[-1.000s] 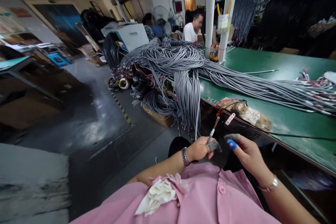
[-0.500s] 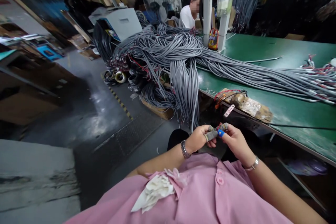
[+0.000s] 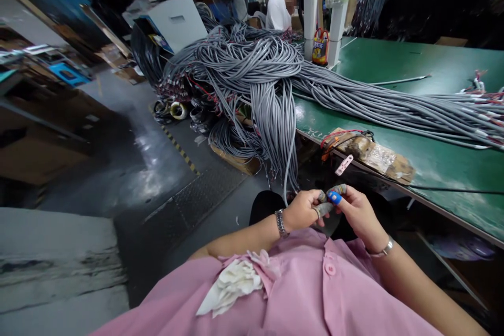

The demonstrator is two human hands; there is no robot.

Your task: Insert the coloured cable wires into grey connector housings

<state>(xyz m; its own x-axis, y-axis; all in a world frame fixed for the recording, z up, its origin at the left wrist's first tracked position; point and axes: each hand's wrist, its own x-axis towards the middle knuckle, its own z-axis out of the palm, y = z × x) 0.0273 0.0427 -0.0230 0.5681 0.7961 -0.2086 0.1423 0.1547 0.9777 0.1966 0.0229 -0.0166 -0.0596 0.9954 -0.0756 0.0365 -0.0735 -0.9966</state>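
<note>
My left hand (image 3: 302, 210) is closed in front of my waist, with worn grey wraps on its fingertips. A grey cable (image 3: 287, 181) comes down from the hanging bundle and runs into this hand. My right hand (image 3: 354, 211) meets it fingertip to fingertip in a pinch, blue tape round the thumb. The thin wires at the cable's end are hidden between the fingers now; a little red showed there a moment ago. Just beyond the hands, a taped wooden block (image 3: 380, 160) with a small pink-and-white tag (image 3: 344, 165) lies at the bench edge.
A large heap of grey cables (image 3: 252, 60) spreads over the green bench (image 3: 444, 168) and hangs off its near corner. White posts (image 3: 310, 5) rise from the bench. A person in white (image 3: 278, 10) sits behind. Coils (image 3: 179, 110) and a yellow-black floor strip (image 3: 181, 151) are at the left.
The view has tipped slightly downward. Both hands have stayed together and drawn closer, shifting slightly right; the red wire seen between the fingertips is now covered.
</note>
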